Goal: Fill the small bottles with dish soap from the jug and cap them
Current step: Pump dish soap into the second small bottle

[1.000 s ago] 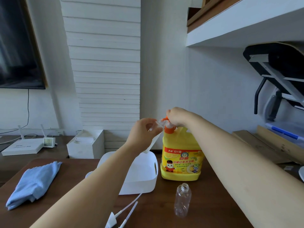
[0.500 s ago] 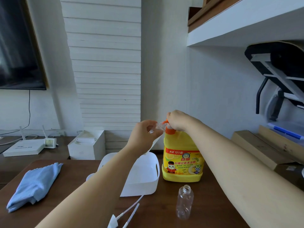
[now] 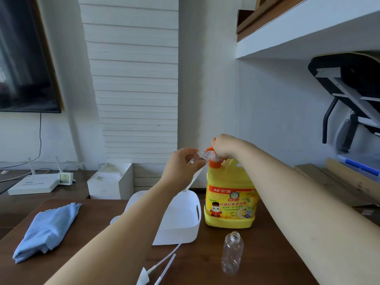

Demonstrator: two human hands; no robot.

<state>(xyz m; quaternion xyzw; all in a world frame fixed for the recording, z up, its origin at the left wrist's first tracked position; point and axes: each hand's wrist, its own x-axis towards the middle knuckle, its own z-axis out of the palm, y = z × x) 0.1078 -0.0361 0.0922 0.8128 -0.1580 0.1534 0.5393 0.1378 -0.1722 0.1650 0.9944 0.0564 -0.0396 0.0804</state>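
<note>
A yellow dish soap jug (image 3: 230, 202) with an orange pump top (image 3: 214, 161) stands on the brown table. My right hand (image 3: 224, 146) grips the pump head from above. My left hand (image 3: 183, 167) holds a small clear bottle (image 3: 200, 156) tilted, its mouth against the pump's spout. A second clear bottle (image 3: 232, 255) stands uncapped in front of the jug. Two white pump caps with long tubes (image 3: 158, 268) lie on the table at the near edge.
A white bin (image 3: 181, 221) stands left of the jug, partly behind my left forearm. A folded blue cloth (image 3: 47, 231) lies at the table's left. Behind are a white box (image 3: 111, 179) and a router (image 3: 35, 183). Cardboard boxes (image 3: 333, 182) sit at the right.
My right hand and the pump head under it have dropped a little. My left hand keeps the small bottle at the spout. The view has shifted slightly.
</note>
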